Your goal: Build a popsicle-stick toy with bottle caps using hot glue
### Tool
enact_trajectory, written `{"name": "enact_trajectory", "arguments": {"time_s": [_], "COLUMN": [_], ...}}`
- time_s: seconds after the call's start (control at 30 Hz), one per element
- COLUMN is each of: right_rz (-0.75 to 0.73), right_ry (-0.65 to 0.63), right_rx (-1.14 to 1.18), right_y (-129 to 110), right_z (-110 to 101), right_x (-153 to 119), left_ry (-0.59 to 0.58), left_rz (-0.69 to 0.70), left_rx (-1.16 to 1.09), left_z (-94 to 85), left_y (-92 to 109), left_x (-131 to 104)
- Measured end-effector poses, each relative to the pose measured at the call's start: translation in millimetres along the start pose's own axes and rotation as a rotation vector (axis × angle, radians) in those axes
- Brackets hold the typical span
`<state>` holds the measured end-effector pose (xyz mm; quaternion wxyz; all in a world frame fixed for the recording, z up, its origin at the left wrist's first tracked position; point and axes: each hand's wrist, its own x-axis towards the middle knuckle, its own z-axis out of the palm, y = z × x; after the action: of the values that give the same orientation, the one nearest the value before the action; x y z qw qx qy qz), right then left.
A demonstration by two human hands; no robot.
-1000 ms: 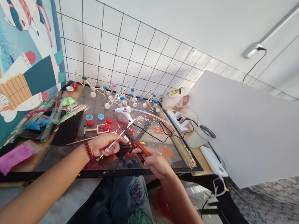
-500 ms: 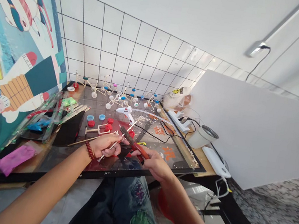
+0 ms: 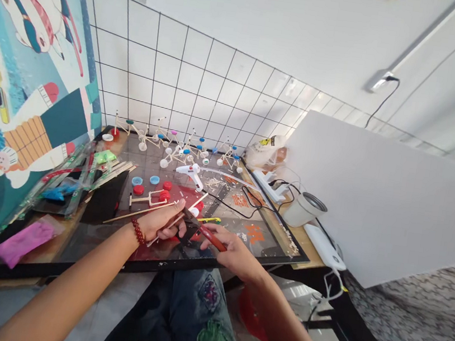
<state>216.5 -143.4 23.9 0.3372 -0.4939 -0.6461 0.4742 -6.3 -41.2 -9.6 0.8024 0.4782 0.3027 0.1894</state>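
Fingers curled, my left hand (image 3: 161, 222) grips a thin pale wooden stick (image 3: 152, 241) over the front of the dark tabletop. My right hand (image 3: 231, 248) is wrapped round the red handles of a pair of pliers (image 3: 213, 237). The dark jaws meet the left fingertips at the stick's upper end; whether they bite it is hidden. Just beyond the hands lie a small stick frame (image 3: 149, 200), red bottle caps (image 3: 138, 189) and blue bottle caps (image 3: 154, 180). A yellow cutter-like tool (image 3: 210, 220) lies behind the pliers.
A white glue gun (image 3: 191, 172) with its cord lies mid-table. Several stick-and-cap models (image 3: 185, 151) stand along the wire grid. Loose sticks (image 3: 112, 174) and a pink packet (image 3: 25, 241) are at left. A power strip (image 3: 270, 185) and white bin (image 3: 305, 210) stand right.
The pliers' jaws have dipped lower and nearer to my left fingertips. My left hand still holds the stick, now at a slightly different tilt. The view has shifted slightly.
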Motion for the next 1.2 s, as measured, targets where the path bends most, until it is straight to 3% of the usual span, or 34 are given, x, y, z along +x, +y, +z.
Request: {"name": "enact_trajectory", "arguments": {"time_s": [0.13, 0.37, 0.53, 0.73, 0.9, 1.07, 1.2], "right_rz": [-0.006, 0.012, 0.033, 0.047, 0.04, 0.01, -0.046], "right_ry": [0.001, 0.01, 0.095, 0.046, 0.043, 0.054, 0.055], "right_rx": [0.004, 0.079, 0.127, 0.13, 0.078, -0.126, -0.2], "right_y": [-0.9, 3.8, 4.9, 3.9, 6.2, 11.1, 12.1], "right_z": [0.3, 2.1, 1.2, -2.6, -4.6, -4.9, -5.7], "right_x": [-2.4, -3.2, -1.8, -4.7, -5.3, -2.1, -2.1], "left_ry": [0.025, -0.062, -0.02, 0.017, 0.014, 0.045, 0.003], "left_rz": [0.064, 0.027, 0.064, 0.048, 0.051, 0.048, 0.047], "left_rx": [-0.023, -0.14, -0.103, -0.059, -0.03, 0.01, 0.051], "left_z": [2.9, 10.0, 12.4, 16.1, 17.2, 18.5, 18.6], "left_y": [-4.1, 1.0, 1.8, -3.7, -4.7, -3.1, -0.6], "left_x": [0.7, -2.7, -3.4, -1.8, -0.3, -0.6, -2.8]}}
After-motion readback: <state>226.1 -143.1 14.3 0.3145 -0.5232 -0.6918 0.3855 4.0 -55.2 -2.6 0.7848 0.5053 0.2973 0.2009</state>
